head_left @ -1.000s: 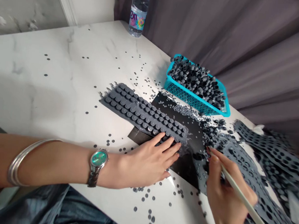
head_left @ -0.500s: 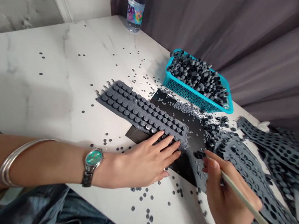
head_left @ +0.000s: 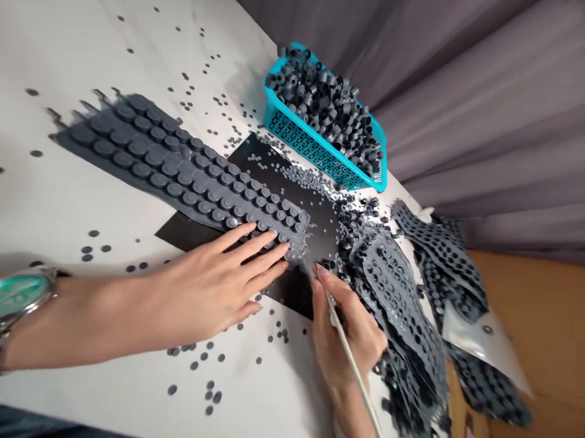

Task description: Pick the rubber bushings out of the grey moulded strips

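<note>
A long grey rubber sheet studded with round moulded pieces lies across a black mat on the white marble table. My left hand lies flat on the sheet's near end, fingers stretched out and pressing it down. A watch is on that wrist. My right hand is closed round a thin pale stick, its tip beside the sheet's right end. Punched-out grey sheets full of holes are heaped just right of that hand.
A turquoise basket piled with dark rubber rings stands at the back, near a grey curtain. Small grey discs are scattered over the table. More holed sheets hang off the right edge above a brown floor.
The view has swung down and right, so the bottle has left the picture. My right hand with the stick has moved left, closer to the sheet's end. My left hand stays pressed on the sheet.
</note>
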Available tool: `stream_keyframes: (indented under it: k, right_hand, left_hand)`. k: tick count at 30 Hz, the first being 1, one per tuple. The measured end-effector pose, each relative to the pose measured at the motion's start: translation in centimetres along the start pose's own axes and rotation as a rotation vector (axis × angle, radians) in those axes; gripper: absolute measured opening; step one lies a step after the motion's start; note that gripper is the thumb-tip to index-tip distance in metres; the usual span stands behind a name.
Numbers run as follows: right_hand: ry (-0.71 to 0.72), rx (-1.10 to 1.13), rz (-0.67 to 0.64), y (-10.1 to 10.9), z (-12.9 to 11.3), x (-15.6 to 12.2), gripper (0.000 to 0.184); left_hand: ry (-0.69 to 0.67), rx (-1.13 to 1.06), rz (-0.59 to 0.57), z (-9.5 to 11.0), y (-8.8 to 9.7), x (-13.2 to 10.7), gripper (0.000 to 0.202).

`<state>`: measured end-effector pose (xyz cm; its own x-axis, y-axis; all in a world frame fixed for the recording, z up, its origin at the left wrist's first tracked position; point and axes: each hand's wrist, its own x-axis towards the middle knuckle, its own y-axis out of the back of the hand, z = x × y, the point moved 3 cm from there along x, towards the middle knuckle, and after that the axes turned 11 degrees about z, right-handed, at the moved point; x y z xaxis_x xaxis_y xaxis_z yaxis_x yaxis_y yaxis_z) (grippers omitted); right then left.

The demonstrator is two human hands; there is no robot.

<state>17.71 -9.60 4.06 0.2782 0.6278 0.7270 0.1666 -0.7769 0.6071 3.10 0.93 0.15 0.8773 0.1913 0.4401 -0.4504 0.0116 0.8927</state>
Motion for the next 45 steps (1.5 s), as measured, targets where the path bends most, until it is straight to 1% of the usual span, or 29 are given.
stream_keyframes:
  k: [4,6,8,11,16,20,27,34,38,40,41,43,44,45]
  right_hand:
    - [0.292,0.12,-0.084,-0.9,-0.5,0.1,0.026]
    - [0.371,0.094,-0.138,-1.2,-0.7,-0.1,0.024]
    - [0.396,0.03,-0.188,-1.4,-0.8,-0.3,0.023]
    - [0.418,-0.034,-0.224,-1.4,-0.8,-0.6,0.023]
    - [0.445,-0.063,-0.256,-1.6,-0.3,-0.9,0.026]
    - [0.439,-0.058,-0.265,-1.8,-0.1,-0.9,0.028]
    - [0.443,-0.03,-0.26,-1.7,-0.3,-0.8,0.023]
    - [0.431,0.005,-0.281,-2.0,-0.3,-0.7,0.029]
    - [0.421,0.025,-0.306,-2.4,-0.1,-0.7,0.03]
    - [0.37,-0.028,-0.219,-2.3,0.5,-0.2,0.027]
    - [0.32,-0.076,-0.143,-2.1,1.0,0.1,0.024]
    - [0.177,-0.179,-0.003,-1.5,2.0,0.8,0.015]
    - [0.1,-0.213,0.025,-1.3,2.3,1.1,0.011]
    - [0.035,-0.229,0.017,-1.1,2.5,1.2,0.008]
  left_hand:
    - [-0.003,0.012,-0.007,0.1,0.1,0.1,0.054]
    - [0.004,0.015,-0.017,0.1,0.2,0.1,0.052]
    - [0.012,0.012,-0.026,0.1,0.3,0.2,0.051]
    - [0.009,0.001,-0.023,0.1,0.4,0.1,0.051]
    - [-0.002,0.006,-0.016,0.1,0.3,0.0,0.053]
    - [-0.018,0.016,-0.03,0.2,0.3,0.1,0.053]
    - [0.011,0.016,-0.039,0.3,0.6,0.4,0.052]
    - [-0.005,0.035,-0.034,0.3,0.5,0.4,0.052]
    - [-0.017,0.042,-0.033,0.3,0.7,0.5,0.049]
    - [-0.01,0.048,-0.032,0.3,0.7,0.6,0.048]
    - [-0.009,0.048,-0.029,0.2,0.8,0.6,0.049]
    - [-0.013,0.04,-0.023,0.1,0.8,0.5,0.051]
    - [-0.015,0.032,-0.021,0.1,0.7,0.4,0.052]
    - [-0.013,0.025,-0.021,0.1,0.7,0.3,0.053]
